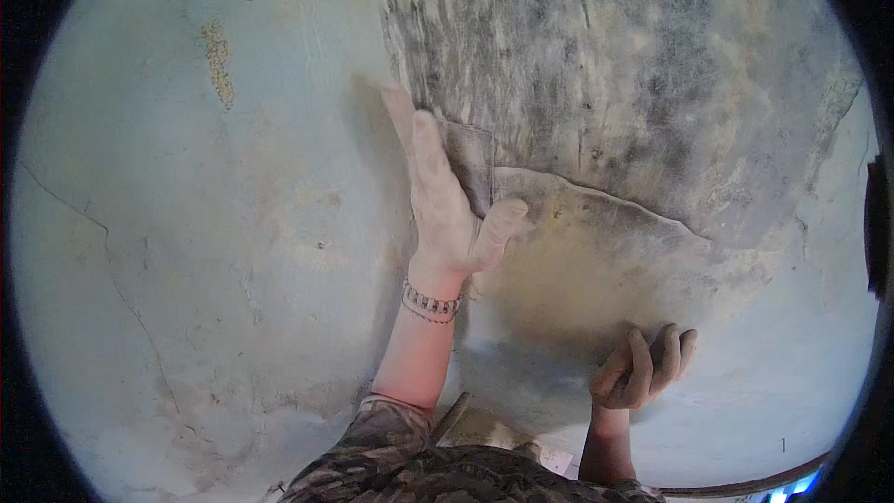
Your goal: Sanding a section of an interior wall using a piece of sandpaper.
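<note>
My left hand (pixel 440 188), coated in pale dust, is raised flat against the wall at the inner corner. Under its palm and fingers is a dark grey sheet (pixel 473 161) that looks like sandpaper, its square edge showing beside my thumb. A bracelet (pixel 431 302) circles that wrist. Scraped grey wall (pixel 559 70) spreads above and right of the sheet. Below this patch, a ragged edge of coating (pixel 607 197) curves down to the right. Lower right, my right hand (pixel 646 370) hovers by the wall with loosely curled fingers, and I see nothing in it.
Pale blue-green painted wall (pixel 279 175) fills the left side, with a long crack (pixel 136 314) and a chipped yellowish spot (pixel 218 64). Low down, a brown bar (pixel 450 419) stands behind my left sleeve. A dark object (pixel 876 223) cuts in at the right rim.
</note>
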Tool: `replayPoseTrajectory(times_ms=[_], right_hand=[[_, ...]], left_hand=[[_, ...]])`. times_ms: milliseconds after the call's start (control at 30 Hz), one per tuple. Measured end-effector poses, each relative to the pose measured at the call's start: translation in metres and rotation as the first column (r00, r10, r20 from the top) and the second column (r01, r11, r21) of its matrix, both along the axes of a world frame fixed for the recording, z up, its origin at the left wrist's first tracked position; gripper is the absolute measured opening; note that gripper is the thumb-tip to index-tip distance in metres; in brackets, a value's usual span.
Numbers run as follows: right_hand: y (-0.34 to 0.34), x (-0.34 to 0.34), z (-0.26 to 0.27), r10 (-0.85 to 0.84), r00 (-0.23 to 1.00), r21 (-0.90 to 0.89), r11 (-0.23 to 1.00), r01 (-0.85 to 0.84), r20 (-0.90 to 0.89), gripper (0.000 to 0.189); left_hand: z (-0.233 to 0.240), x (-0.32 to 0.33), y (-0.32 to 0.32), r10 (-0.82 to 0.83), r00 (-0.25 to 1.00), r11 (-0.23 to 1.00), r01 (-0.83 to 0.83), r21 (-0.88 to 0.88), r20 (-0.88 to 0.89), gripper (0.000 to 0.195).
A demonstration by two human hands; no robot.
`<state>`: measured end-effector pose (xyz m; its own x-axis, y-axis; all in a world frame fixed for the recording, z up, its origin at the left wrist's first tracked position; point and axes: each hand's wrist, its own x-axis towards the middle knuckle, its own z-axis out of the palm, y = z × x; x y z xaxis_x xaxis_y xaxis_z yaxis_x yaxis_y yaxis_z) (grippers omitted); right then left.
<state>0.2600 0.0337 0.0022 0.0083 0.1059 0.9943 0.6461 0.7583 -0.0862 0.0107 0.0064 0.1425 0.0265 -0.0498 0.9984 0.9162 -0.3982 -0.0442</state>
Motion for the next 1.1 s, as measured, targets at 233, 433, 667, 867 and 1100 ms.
replayPoseTrajectory(times_ms=[233,433,667,867,1100], right_hand=[[-0.005,0.000,0.001,-0.005,1.000,0.003,1.000,0.005,0.007,0.017],[0.002,0.007,-0.003,-0.010,1.000,-0.019,1.000,0.009,-0.017,0.019],[0.003,0.007,-0.007,0.043,0.999,0.000,0.999,-0.043,-0.012,0.020],[0.003,0.009,-0.005,0.033,0.999,-0.006,0.999,-0.033,-0.003,0.020],[0.004,0.009,-0.008,0.004,1.000,-0.001,1.000,-0.004,-0.004,0.020]], left_hand=[[-0.061,-0.014,-0.007,0.026,0.984,0.960,0.024,-0.281,0.175,0.098],[-0.013,0.005,-0.003,0.029,0.999,0.993,-0.027,-0.118,0.020,0.090],[-0.035,0.001,0.005,-0.078,0.980,0.993,0.092,-0.070,0.184,0.072],[-0.053,0.009,-0.017,0.300,0.942,0.887,-0.219,-0.407,0.147,0.058],[-0.060,0.004,0.003,0.292,0.956,0.926,-0.285,-0.247,-0.012,0.080]])
